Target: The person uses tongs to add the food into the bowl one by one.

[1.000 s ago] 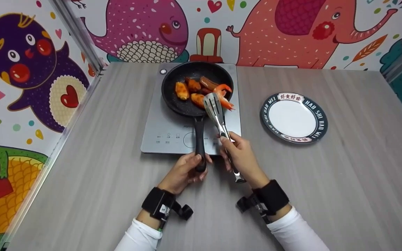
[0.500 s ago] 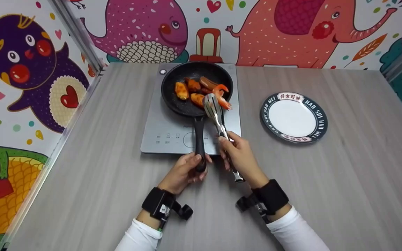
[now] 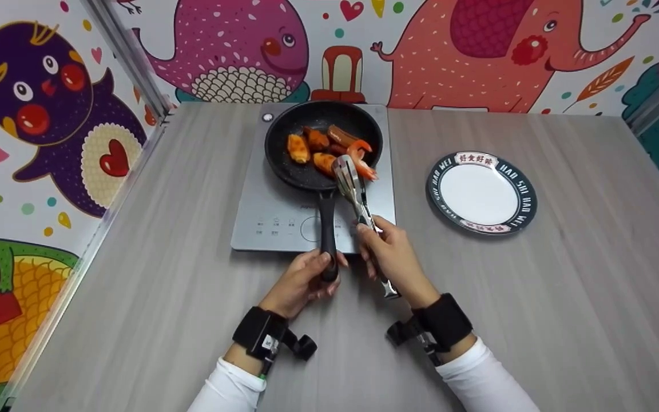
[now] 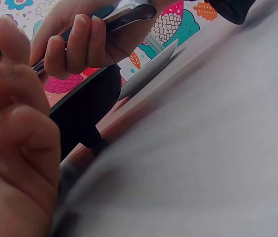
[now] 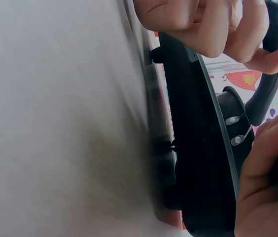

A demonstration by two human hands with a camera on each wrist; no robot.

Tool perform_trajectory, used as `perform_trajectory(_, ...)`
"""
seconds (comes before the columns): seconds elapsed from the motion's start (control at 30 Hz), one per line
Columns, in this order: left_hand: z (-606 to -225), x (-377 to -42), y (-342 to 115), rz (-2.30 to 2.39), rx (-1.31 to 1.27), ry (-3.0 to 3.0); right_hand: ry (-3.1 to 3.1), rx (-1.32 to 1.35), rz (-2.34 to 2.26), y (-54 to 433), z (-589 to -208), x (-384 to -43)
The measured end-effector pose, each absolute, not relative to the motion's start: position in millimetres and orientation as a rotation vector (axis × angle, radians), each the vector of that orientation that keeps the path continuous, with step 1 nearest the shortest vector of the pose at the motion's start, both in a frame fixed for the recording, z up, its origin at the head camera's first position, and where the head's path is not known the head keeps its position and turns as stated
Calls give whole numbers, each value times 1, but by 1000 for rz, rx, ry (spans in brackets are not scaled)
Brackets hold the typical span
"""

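Note:
In the head view, my left hand [image 3: 301, 286] grips the end of the black handle [image 3: 327, 223] of a frying pan [image 3: 284, 169]. My right hand [image 3: 395, 257] holds metal tongs [image 3: 348, 182] around their middle. Their slotted head hangs over the pan's near right rim, against an orange shrimp [image 3: 366, 171]; whether the tongs pinch it I cannot tell. Browned chicken wing-like pieces [image 3: 298, 149] and a sausage [image 3: 341, 135] lie in the pan. The left wrist view shows the right hand's fingers [image 4: 80, 47] curled round the tongs. In the right wrist view, left-hand fingers [image 5: 250, 39] wrap the pan handle.
Under the pan lies a silver induction cooker [image 3: 255, 200] with touch controls. A white plate [image 3: 478, 194] with a dark lettered rim sits to the right on the wooden table [image 3: 152, 274]. Cartoon-printed walls [image 3: 421, 68] stand behind and at the left.
The shrimp and the tongs' head have shifted slightly left, and the shrimp's tail has moved inward over the pan. My left hand, the pan and the plate have stayed put.

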State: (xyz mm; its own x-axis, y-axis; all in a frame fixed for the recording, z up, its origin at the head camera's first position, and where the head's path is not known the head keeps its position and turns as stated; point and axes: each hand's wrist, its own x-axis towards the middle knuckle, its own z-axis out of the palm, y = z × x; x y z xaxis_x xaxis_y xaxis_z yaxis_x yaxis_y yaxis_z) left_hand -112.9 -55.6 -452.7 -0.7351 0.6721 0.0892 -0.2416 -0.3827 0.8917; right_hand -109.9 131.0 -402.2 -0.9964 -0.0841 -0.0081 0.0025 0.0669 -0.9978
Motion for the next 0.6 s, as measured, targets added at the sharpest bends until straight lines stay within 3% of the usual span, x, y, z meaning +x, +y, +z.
perform_trajectory(0.6, -454, -113, -55, 2124, 608, 1305, 2295, -96, -2109, 133, -419, -117)
